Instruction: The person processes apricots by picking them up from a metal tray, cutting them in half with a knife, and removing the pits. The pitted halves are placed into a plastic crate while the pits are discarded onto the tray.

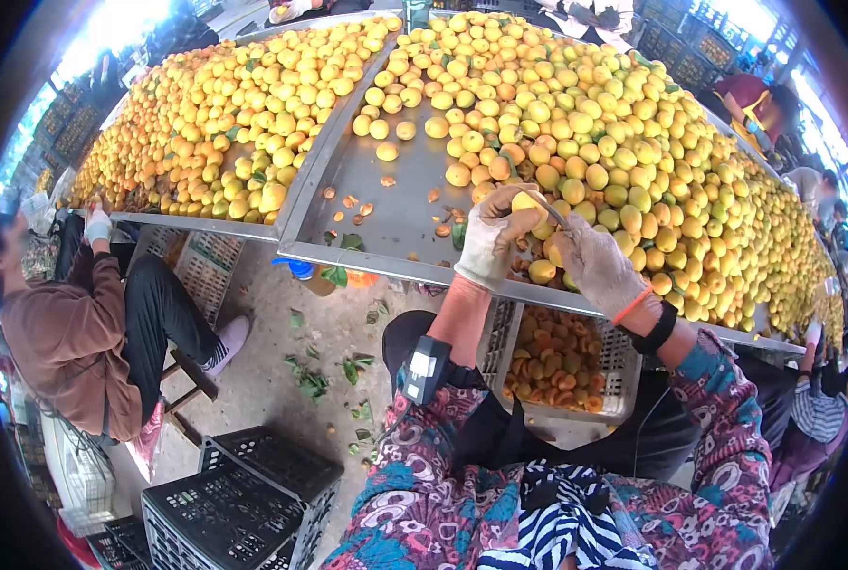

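My left hand (493, 236), in a pale work glove with bare fingertips, is closed around a yellow apricot (524, 201) above the metal table's front edge. From my gloved right hand (600, 266), a thin, dark, knife-like tool (549, 209) reaches to that apricot; its exact shape is partly hidden by the fingers. Whole apricots (623, 142) are heaped beyond and to the right of both hands. Loose apricot pits (443, 230) and a few leaves lie on the tabletop (376, 190) to the left. Below my hands, a crate (623, 389) holds halved apricots (552, 361).
A metal divider (333, 133) separates a second apricot heap (243, 104) at left. A seated person (72, 332) works there; others are at the far side and right. Black crates (224, 513) stand at lower left. Leaves (310, 380) litter the floor.
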The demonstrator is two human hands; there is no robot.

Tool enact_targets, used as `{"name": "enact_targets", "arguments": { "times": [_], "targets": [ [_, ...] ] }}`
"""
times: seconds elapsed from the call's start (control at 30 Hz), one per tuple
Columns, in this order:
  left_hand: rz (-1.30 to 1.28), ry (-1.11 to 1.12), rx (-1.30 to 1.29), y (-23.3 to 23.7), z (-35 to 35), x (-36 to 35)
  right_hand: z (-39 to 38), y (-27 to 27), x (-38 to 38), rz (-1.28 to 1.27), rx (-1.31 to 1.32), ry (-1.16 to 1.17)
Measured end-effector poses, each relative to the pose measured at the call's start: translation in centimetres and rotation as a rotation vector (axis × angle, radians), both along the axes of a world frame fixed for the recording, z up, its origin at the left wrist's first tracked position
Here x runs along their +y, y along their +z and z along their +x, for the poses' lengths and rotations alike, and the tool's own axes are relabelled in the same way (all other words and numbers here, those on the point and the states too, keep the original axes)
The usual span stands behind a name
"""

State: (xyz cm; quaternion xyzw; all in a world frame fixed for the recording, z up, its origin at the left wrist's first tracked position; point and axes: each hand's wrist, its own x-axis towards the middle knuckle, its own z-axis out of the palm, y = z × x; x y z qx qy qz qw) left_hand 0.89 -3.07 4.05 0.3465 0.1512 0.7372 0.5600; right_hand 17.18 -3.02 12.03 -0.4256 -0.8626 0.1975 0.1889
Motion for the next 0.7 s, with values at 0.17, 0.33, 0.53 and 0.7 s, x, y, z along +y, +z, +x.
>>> {"name": "enact_targets", "arguments": {
  "times": [0.17, 0.33, 0.53, 0.7],
  "targets": [
    [0.014, -0.012, -0.201, 0.6, 0.5, 0.4, -0.6, -0.6, 0.6, -0.002, 0.191, -0.037],
    [0.022, -0.036, -0.206, 0.3, -0.5, 0.6, 0.2, 0.3, 0.7, 0.010, 0.165, 0.028],
    [0.021, -0.080, -0.282, 1.1, -0.6, 0.2, 0.0, 1.1, 0.1, -0.011, 0.124, 0.028],
    [0.064, -0.165, -0.291, 1.4, -0.7, -0.3, 0.1, 1.4, 0.6, 0.001, 0.150, 0.086]
  ]
}}
